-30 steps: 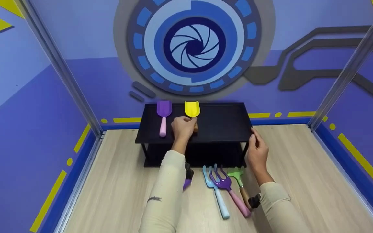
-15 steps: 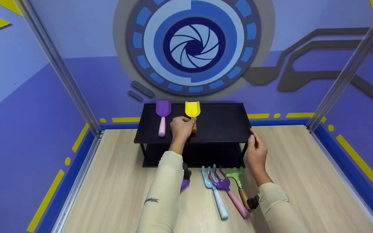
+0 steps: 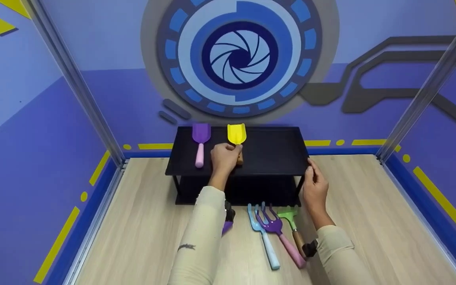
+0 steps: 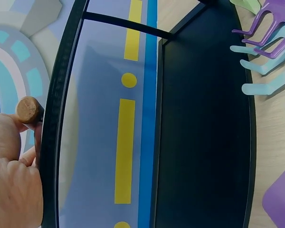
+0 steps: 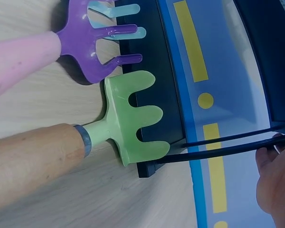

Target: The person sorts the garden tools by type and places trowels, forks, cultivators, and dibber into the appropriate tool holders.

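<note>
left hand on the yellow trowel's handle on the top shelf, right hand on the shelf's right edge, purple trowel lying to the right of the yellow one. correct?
One slip: the purple trowel lies to the left of the yellow trowel, not the right, as the head view shows. The rest holds: the left hand grips the yellow trowel's wooden handle on the top shelf, and the right hand holds the shelf's right edge.

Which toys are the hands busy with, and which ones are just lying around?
In use:
- yellow shovel, its wooden handle held by the left hand
- black shelf, its corner gripped by the right hand

Lying about:
- purple shovel on the shelf
- blue fork, purple fork and green rake on the floor
</note>
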`<state>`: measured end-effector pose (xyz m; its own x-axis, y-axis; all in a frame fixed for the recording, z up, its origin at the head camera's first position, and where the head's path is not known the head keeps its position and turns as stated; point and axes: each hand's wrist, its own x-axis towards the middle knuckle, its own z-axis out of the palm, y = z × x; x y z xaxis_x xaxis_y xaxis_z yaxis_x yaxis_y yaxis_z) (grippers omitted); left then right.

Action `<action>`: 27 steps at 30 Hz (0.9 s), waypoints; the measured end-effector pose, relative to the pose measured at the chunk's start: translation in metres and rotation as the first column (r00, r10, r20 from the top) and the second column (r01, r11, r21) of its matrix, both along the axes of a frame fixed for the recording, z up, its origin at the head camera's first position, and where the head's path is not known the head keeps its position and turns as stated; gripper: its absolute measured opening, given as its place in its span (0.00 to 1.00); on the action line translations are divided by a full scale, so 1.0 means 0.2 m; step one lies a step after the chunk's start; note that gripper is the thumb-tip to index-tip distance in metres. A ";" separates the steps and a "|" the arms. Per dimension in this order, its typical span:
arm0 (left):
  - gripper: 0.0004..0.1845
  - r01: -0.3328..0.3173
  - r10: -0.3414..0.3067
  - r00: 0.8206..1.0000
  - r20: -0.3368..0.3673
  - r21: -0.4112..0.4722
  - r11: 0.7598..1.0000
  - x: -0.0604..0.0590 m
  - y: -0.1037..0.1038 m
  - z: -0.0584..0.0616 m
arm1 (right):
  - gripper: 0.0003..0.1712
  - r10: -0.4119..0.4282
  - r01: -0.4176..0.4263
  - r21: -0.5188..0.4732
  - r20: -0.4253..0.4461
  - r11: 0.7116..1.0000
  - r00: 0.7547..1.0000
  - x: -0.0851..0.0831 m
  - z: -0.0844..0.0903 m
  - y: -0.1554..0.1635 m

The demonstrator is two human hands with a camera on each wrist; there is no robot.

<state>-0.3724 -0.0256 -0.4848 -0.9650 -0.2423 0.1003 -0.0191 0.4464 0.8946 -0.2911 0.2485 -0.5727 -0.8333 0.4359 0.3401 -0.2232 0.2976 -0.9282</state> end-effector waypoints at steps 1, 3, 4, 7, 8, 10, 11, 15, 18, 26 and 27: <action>0.14 0.004 -0.004 1.000 -0.001 0.000 1.000 0.00 0.00 0.00 | 0.24 -0.001 0.001 -0.005 0.004 1.000 1.000 0.00 0.01 0.00; 0.14 0.005 -0.005 1.000 -0.005 -0.001 1.000 0.00 0.00 0.00 | 0.24 0.004 -0.004 -0.019 0.008 1.000 1.000 0.01 0.03 -0.01; 0.14 0.005 -0.005 1.000 -0.006 -0.001 1.000 0.00 0.00 0.00 | 0.24 0.008 -0.008 -0.026 0.013 1.000 1.000 0.02 0.04 -0.02; 0.14 -0.001 0.001 1.000 -0.011 -0.005 1.000 0.00 0.00 0.00 | 0.25 0.021 -0.020 -0.035 0.020 0.999 1.000 0.04 0.09 -0.04; 0.14 -0.001 0.001 1.000 -0.013 -0.006 1.000 0.00 0.00 0.00 | 0.25 0.025 -0.024 -0.037 0.018 0.999 1.000 0.05 0.10 -0.04; 0.14 0.005 -0.005 1.000 -0.015 -0.005 1.000 0.00 0.00 0.00 | 0.25 0.023 -0.023 -0.034 0.016 0.999 1.000 0.05 0.10 -0.04; 0.14 0.008 -0.008 1.000 -0.014 -0.004 1.000 0.00 0.00 0.00 | 0.25 0.019 -0.018 -0.031 0.016 0.999 1.000 0.05 0.09 -0.04; 0.13 0.021 -0.021 1.000 0.002 0.011 1.000 0.01 0.00 0.00 | 0.24 0.002 -0.002 -0.005 0.019 1.000 1.000 0.01 0.02 -0.01; 0.12 0.021 -0.022 1.000 0.007 0.019 1.000 0.01 0.00 0.00 | 0.24 -0.001 0.001 0.015 0.019 1.000 1.000 0.00 -0.02 0.01; 0.12 0.014 -0.014 1.000 -0.021 0.015 1.000 0.01 -0.01 0.01 | 0.25 -0.001 0.000 0.023 0.022 1.000 1.000 0.00 0.00 0.00; 0.12 0.017 -0.017 1.000 -0.021 0.016 1.000 0.01 -0.02 0.01 | 0.25 -0.001 0.000 0.021 0.022 1.000 1.000 0.00 0.00 0.00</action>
